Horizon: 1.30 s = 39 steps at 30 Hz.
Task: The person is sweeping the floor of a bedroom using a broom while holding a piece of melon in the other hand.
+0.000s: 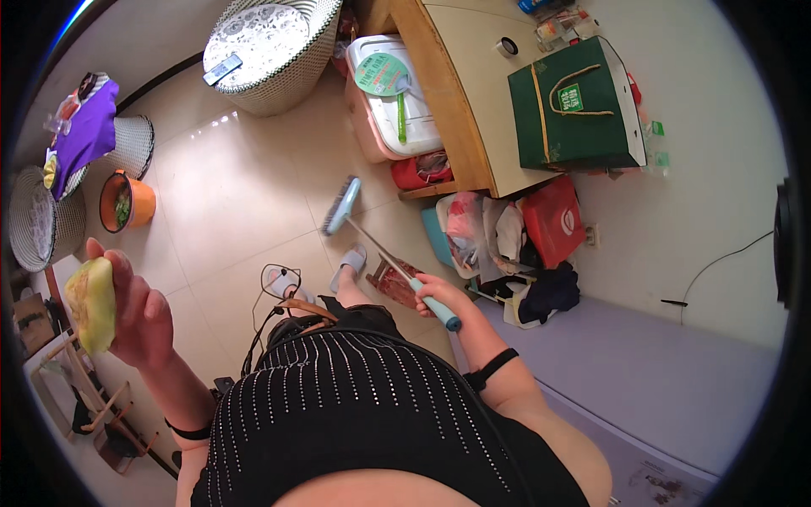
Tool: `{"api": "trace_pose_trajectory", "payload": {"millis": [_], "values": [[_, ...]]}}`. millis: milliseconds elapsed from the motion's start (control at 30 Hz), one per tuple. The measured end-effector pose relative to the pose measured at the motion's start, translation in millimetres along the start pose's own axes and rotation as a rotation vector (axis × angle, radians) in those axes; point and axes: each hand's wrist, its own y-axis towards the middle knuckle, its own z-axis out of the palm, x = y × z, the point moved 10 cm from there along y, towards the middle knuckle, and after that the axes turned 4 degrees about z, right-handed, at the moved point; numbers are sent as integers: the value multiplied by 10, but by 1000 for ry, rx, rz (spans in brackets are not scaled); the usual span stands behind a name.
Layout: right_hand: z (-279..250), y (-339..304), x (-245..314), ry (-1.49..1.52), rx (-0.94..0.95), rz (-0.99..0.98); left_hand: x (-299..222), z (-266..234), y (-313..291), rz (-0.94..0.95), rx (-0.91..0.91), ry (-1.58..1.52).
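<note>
My left hand is raised at the left, its fingers closed round a pale yellow-green piece of fruit that looks like melon. The piece has a brownish, uneven face. In my right hand is the blue grip of a long-handled scrub brush. Its thin metal shaft slants away to the far left, and the blue head with pale bristles is at the tiled floor. Whether the bristles touch the tiles I cannot tell. My slippered feet are just nearer than the brush head.
An orange bucket with greens inside stands at the left, near woven stools. Ahead are a round wicker seat with a phone and a lidded pink box. At the right, a green gift bag lies on a wooden table. A small stool is near my feet.
</note>
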Motion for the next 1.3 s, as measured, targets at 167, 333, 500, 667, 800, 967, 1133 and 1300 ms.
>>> {"api": "trace_pose_trajectory", "payload": {"millis": [167, 333, 500, 667, 800, 967, 1133, 1300], "values": [[-253, 230, -85, -114, -353, -6, -232, -114, -147, 5, -40, 4], [437, 1221, 169, -90, -271, -45, -425, -141, -333, 48, -70, 79], [1643, 1753, -123, -390, -159, 18, -557, -165, -417, 63, -65, 77], [1854, 1365, 263, -418, 22, -39, -811, -217, -475, 121, -46, 52], [1389, 1056, 635, -313, -17, -39, -1051, -356, -559, 170, -112, 26], [1378, 1502, 1361, -386, -161, -166, -1337, -523, -754, 223, -158, 53], [1971, 2490, 1929, -530, -315, -104, -1606, -601, -1051, 280, -225, 170], [3029, 2811, 683, -883, -270, -113, -1916, -621, -1221, 312, -234, 142]]}}
